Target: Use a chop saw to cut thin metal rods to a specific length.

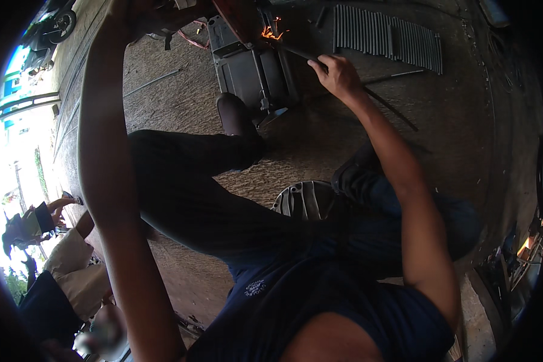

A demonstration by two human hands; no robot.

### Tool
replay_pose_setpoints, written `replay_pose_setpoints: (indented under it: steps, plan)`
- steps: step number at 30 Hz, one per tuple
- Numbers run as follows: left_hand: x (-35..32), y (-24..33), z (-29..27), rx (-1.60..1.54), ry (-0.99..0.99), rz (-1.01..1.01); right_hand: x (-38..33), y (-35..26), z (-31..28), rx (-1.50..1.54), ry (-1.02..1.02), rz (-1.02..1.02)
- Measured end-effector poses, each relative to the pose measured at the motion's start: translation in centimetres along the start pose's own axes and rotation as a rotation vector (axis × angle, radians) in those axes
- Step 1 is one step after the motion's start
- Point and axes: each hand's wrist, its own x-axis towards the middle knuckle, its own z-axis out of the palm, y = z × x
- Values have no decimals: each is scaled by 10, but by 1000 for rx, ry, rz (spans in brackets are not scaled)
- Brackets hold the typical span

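A thin dark metal rod (344,78) lies slanted above the concrete floor (464,133), its far tip throwing orange sparks (271,33) at the grey cutting machine (253,72); the cut looks underway, not finished. The right hand (338,75) grips the rod. The left hand is out of view above. A row of cut rods (386,39) lies beyond.

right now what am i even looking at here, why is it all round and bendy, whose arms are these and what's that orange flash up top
This is one picture from a wide fisheye camera on a person's head, looking down, so straight edges curve. Both bare arms are that person's own. The right hand holds a thin dark metal rod, its far tip throwing orange sparks beside a grey metal box. The left hand runs out of view at the top. A row of rods lies on the concrete floor. Another person sits at lower left.
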Motion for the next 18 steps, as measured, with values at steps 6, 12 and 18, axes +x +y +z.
replay_pose_setpoints:
  steps: [6,12,18]
  plan:
    - [-3,-3,-6,165,-21,-76,2,-1,-1,45,-58,39]
    - [-3,-13,2,-286,21,-140,2,-4,-4,168,-93,95]
    - [-3,-4,-3,83,-27,-132,3,-6,-8,253,-178,176]
